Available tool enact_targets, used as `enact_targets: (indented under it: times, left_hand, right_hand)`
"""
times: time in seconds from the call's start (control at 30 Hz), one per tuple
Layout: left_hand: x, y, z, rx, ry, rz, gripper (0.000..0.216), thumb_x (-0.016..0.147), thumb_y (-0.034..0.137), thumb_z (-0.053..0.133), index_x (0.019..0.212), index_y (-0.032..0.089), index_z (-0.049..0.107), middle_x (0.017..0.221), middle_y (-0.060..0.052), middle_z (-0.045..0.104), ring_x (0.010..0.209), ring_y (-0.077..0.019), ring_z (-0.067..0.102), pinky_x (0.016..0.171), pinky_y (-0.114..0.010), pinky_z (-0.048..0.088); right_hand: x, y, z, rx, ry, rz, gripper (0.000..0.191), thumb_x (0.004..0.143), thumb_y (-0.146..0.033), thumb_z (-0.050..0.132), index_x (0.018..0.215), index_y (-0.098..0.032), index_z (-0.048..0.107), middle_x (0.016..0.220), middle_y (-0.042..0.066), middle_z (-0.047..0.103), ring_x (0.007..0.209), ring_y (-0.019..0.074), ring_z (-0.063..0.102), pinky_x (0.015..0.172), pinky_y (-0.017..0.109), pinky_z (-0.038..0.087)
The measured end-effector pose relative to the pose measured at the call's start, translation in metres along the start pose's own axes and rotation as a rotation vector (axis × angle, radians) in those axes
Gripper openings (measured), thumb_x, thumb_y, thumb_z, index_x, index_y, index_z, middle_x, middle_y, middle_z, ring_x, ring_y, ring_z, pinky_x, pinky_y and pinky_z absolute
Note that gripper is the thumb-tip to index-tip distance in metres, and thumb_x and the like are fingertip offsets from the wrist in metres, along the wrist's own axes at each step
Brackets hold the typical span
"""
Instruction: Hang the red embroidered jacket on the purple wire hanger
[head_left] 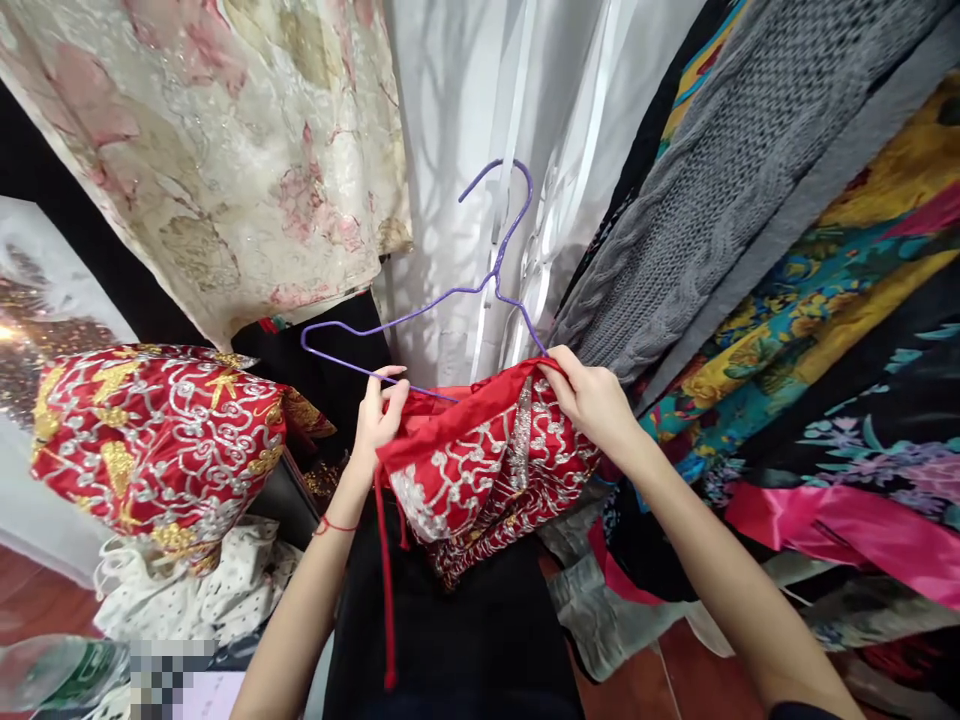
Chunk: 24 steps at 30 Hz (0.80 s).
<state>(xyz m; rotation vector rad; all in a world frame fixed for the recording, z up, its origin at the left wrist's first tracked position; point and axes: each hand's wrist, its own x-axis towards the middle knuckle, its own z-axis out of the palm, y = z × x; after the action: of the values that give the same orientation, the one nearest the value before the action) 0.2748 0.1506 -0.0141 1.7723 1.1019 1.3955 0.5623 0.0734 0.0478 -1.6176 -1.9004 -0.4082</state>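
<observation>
L hand (381,408) was pinched on purple hanger (420,309) n red garment (465,470), R hand (589,395) clamped garment's other end, prob keeping it taut.

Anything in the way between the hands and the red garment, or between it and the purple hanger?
Nothing visible. The right hand pinches the red garment at its waistband; the left hand is at the other end, fingers against the purple hanger, which dips behind the waistband's front edge.
</observation>
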Motion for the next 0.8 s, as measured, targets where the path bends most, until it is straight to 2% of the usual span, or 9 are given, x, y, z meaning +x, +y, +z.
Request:
enact_targets:
  times: [0.07,0.13,0.2,0.27,0.33,0.4,0.5,0.63,0.8]
  left_hand:
    - [-0.008,-0.01,-0.009,0.153,-0.055,-0.038,0.05,0.085,0.042,0.061,0.129,0.023,0.047,0.072,0.005,0.056,0.059,-0.013,0.052,0.06,-0.025,0.038]
    - [-0.021,-0.029,-0.017,0.266,-0.072,-0.077,0.064,0.073,0.038,0.072,0.129,0.022,0.046,0.087,0.002,0.063,0.072,-0.0161,0.06,0.068,-0.027,0.043]
    - [-0.035,-0.051,-0.024,0.262,-0.106,-0.143,0.057,0.067,0.039,0.074,0.117,0.02,0.055,0.094,-0.003,0.065,0.082,-0.0191,0.063,0.075,-0.03,0.047]
    - [-0.044,-0.071,-0.028,0.154,-0.166,-0.235,0.038,0.072,0.045,0.069,0.098,0.018,0.062,0.089,-0.004,0.067,0.081,-0.0192,0.063,0.076,-0.03,0.048]
    - [-0.049,-0.084,-0.027,-0.007,-0.179,-0.342,0.036,0.076,0.052,0.066,0.085,0.017,0.065,0.082,-0.003,0.067,0.078,-0.0181,0.062,0.075,-0.029,0.048]
    - [-0.05,-0.091,-0.021,-0.173,-0.114,-0.445,0.038,0.068,0.051,0.075,0.083,0.017,0.066,0.08,-0.001,0.069,0.077,-0.0177,0.063,0.075,-0.028,0.049]
    - [-0.043,-0.096,-0.01,-0.358,0.01,-0.556,0.041,0.055,0.039,0.088,0.084,0.016,0.069,0.081,-0.003,0.073,0.078,-0.0198,0.066,0.075,-0.029,0.051]
    - [-0.015,-0.094,-0.008,-0.523,0.204,-0.592,0.03,0.07,0.039,0.077,0.083,0.016,0.066,0.08,-0.007,0.072,0.071,-0.0189,0.067,0.069,-0.031,0.054]
    - [0.047,-0.07,-0.024,-0.659,0.515,-0.467,0.013,0.087,0.034,0.057,0.084,0.021,0.056,0.078,0.001,0.067,0.068,-0.0103,0.065,0.072,-0.022,0.054]
  right_hand:
    - [-0.002,0.001,-0.002,-0.054,0.001,-0.001,0.03,0.1,-0.036,0.033,0.096,-0.021,0.059,0.057,0.002,0.063,0.047,0.0198,0.058,0.05,0.026,0.028]
    - [-0.004,0.002,-0.003,-0.088,0.019,-0.002,0.031,0.1,-0.036,0.033,0.095,-0.02,0.059,0.057,0.003,0.064,0.046,0.0199,0.058,0.05,0.026,0.026]
    - [-0.005,0.003,-0.003,-0.105,0.033,-0.004,0.031,0.099,-0.036,0.033,0.094,-0.02,0.059,0.057,0.003,0.064,0.046,0.0197,0.057,0.05,0.026,0.025]
    - [-0.005,0.004,-0.002,-0.116,0.034,0.0,0.031,0.099,-0.036,0.033,0.093,-0.021,0.059,0.056,0.003,0.064,0.045,0.0193,0.056,0.05,0.026,0.025]
    - [-0.005,0.003,-0.002,-0.122,0.023,0.005,0.03,0.098,-0.035,0.033,0.093,-0.021,0.059,0.054,0.003,0.062,0.044,0.0193,0.055,0.049,0.026,0.024]
    - [-0.004,0.003,-0.003,-0.124,0.009,0.005,0.03,0.097,-0.035,0.034,0.092,-0.021,0.059,0.053,0.002,0.061,0.044,0.0196,0.055,0.049,0.025,0.025]
    - [-0.006,0.002,-0.007,-0.12,-0.008,0.004,0.028,0.097,-0.034,0.035,0.093,-0.021,0.06,0.052,0.002,0.06,0.045,0.0197,0.055,0.05,0.025,0.026]
    - [-0.009,0.006,-0.012,-0.121,-0.01,-0.007,0.029,0.097,-0.034,0.036,0.093,-0.02,0.061,0.052,0.002,0.059,0.045,0.0195,0.054,0.05,0.026,0.026]
    - [-0.011,0.013,-0.017,-0.112,0.024,-0.064,0.03,0.098,-0.037,0.039,0.087,-0.021,0.062,0.058,0.002,0.06,0.05,0.0176,0.055,0.052,0.026,0.027]
